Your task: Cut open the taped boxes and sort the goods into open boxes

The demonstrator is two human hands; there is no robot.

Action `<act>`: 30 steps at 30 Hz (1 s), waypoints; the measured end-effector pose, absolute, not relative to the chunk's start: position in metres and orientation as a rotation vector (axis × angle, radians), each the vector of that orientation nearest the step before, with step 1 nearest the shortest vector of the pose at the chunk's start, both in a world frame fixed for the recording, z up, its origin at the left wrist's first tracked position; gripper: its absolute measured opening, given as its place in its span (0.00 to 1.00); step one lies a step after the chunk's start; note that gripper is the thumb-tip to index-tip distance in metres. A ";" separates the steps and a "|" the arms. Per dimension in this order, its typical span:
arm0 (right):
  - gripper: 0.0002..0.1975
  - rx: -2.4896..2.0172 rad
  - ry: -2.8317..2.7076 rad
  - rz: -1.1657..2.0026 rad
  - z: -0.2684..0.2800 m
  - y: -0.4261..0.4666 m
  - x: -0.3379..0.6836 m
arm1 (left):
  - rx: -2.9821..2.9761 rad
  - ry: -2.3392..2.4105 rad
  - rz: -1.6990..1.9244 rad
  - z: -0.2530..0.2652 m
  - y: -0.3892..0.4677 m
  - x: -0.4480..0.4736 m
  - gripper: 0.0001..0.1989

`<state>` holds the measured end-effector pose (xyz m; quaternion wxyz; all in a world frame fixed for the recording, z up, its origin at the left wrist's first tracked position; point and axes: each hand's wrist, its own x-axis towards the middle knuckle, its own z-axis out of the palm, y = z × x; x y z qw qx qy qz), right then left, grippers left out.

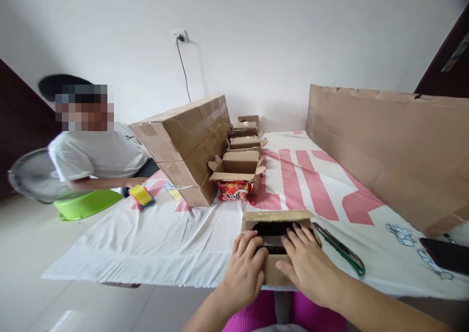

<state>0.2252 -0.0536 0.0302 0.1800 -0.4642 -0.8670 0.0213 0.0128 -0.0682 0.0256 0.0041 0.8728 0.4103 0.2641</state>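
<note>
Close to me at the table's front edge is a small cardboard box (pixel 273 268) with its top open and something black (pixel 269 228) inside. My left hand (pixel 246 263) has its fingers curled over the box's left side. My right hand (pixel 306 261) lies over the right side, its fingers spread and reaching onto the black contents. Both hands partly cover the box. Just right of it lies a green-handled utility knife (pixel 342 251), which neither hand touches.
Stacked closed cartons (pixel 183 148) stand left of centre. Beside them is a row of opened boxes (pixel 240 163), with a red instant noodle packet (pixel 236 191) in front. Across the left end sits another person (pixel 98 151), a hand near a yellow tape dispenser (pixel 141 196). A large cardboard sheet (pixel 388 146) stands right.
</note>
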 end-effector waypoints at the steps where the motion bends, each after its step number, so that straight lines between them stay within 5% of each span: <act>1: 0.27 -1.312 -2.418 -0.016 0.027 -0.048 0.230 | 2.739 1.289 0.834 0.026 -0.068 0.013 0.18; 6: 0.29 -1.415 -2.260 -0.094 0.015 -0.023 0.265 | 2.710 1.343 0.922 0.023 -0.071 0.016 0.18; 12: 0.46 -1.541 -2.300 0.425 0.010 -0.019 0.287 | 2.223 1.673 1.314 0.002 -0.070 0.009 0.20; 16: 0.57 -1.546 -2.297 0.616 0.008 -0.020 0.291 | 1.698 1.676 1.351 -0.023 -0.069 0.004 0.34; 22: 0.50 -1.427 -2.160 0.711 -0.008 -0.016 0.305 | 1.728 1.466 1.411 -0.065 -0.095 0.011 0.49; 25: 0.40 -1.413 -2.003 0.887 -0.019 -0.019 0.321 | 2.028 1.278 1.434 -0.061 -0.102 0.014 0.43; 30: 0.34 -1.344 -1.837 0.843 -0.034 -0.022 0.350 | 2.287 0.942 1.421 -0.033 -0.096 0.019 0.18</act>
